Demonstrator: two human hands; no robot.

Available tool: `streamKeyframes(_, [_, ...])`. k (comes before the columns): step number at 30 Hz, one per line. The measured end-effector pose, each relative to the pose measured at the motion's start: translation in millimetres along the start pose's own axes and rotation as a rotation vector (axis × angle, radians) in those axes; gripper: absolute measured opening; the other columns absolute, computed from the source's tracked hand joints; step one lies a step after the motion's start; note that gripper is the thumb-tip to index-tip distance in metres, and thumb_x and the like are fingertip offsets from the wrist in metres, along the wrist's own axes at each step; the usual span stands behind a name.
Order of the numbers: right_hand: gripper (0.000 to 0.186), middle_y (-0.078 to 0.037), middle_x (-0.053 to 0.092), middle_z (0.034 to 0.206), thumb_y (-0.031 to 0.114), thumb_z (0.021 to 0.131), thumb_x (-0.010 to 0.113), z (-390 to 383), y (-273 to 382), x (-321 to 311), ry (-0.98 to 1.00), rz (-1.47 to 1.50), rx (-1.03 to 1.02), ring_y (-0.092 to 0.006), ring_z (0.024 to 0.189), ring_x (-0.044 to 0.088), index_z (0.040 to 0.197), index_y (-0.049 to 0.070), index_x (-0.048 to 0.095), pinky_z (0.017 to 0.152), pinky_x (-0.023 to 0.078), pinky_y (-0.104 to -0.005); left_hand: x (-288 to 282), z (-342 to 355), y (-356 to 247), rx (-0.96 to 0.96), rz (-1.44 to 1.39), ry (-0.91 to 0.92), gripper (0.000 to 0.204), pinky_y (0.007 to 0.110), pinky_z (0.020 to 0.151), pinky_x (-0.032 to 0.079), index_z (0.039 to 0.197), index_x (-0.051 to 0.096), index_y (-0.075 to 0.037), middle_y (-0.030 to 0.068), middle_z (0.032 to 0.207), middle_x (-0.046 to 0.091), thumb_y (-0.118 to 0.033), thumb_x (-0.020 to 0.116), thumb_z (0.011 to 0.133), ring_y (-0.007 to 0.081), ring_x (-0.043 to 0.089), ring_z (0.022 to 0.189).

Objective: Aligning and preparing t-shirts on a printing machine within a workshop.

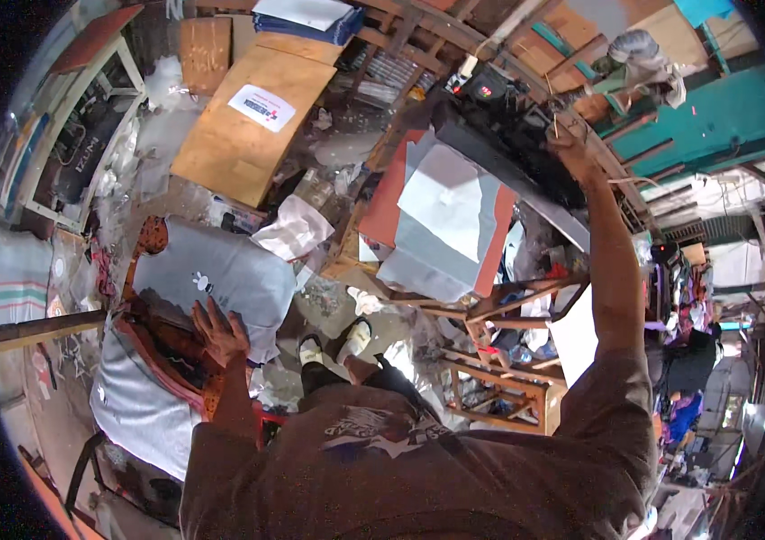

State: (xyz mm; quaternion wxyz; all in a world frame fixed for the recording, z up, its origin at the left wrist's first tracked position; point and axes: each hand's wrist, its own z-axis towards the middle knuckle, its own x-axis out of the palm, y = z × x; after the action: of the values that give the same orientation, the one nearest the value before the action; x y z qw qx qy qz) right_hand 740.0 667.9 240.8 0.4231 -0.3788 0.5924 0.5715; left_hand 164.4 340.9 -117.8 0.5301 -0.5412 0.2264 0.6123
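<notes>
My left hand (219,334) lies with fingers spread on a grey piece of cloth or garment (247,270) with a small white rabbit-like print. The cloth is draped over an orange, dark-spotted cover or seat (150,236) to my left. My right arm reaches far out to the right. At its end my right hand (570,151) is closed beside a long black item (513,148); a thin pale stick (556,123) seems to poke out from its fingers. White and grey sheets (441,198) lie on a red-brown board (384,211) in front of me.
A tan wooden board (229,126) stands ahead, with a stack of blue-edged sheets (310,18) behind it. At right is a wooden frame (504,405). Scraps of plastic and cloth litter the floor. A person in a grey cap (634,45) is at the far right.
</notes>
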Motion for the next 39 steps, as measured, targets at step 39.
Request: streamKeyframes(39, [0.052,-0.015,0.032,0.157,0.029,0.105,0.034,-39,-37,310,0.232,-1.019,-0.100,-0.0329,0.148,0.024,0.154,0.009,0.029,0.119,0.018,-0.0482,24,19,7,0.203,0.063,0.067,0.060,0.063,0.101,0.040,0.154,0.017,-0.012,0.0272,0.148,0.038,-0.012,0.045,0.100,0.0525,0.040,0.130])
